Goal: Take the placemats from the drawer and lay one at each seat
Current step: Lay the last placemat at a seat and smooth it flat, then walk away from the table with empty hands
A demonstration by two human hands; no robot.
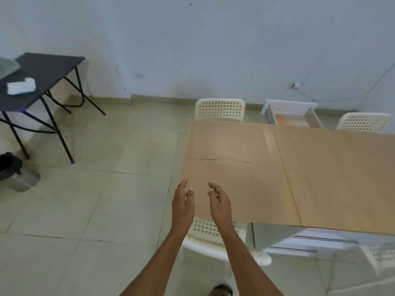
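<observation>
Two tan placemats lie side by side on the left end of the wooden table (342,178): a far placemat (228,142) in front of the far white chair (220,108), and a near placemat (245,189) above the near white chair (205,229). My left hand (182,206) and my right hand (220,205) hover over the near placemat's left front corner, fingers relaxed, holding nothing. Beyond the table's far edge a white drawer (292,115) stands pulled open, with an orange-tan bottom showing inside.
Two more white perforated chairs stand at the far right (363,121) and near right (380,253). A black folding table (42,67) with a white object (21,86) stands at the left, with a dark bin (12,171) on the tiled floor.
</observation>
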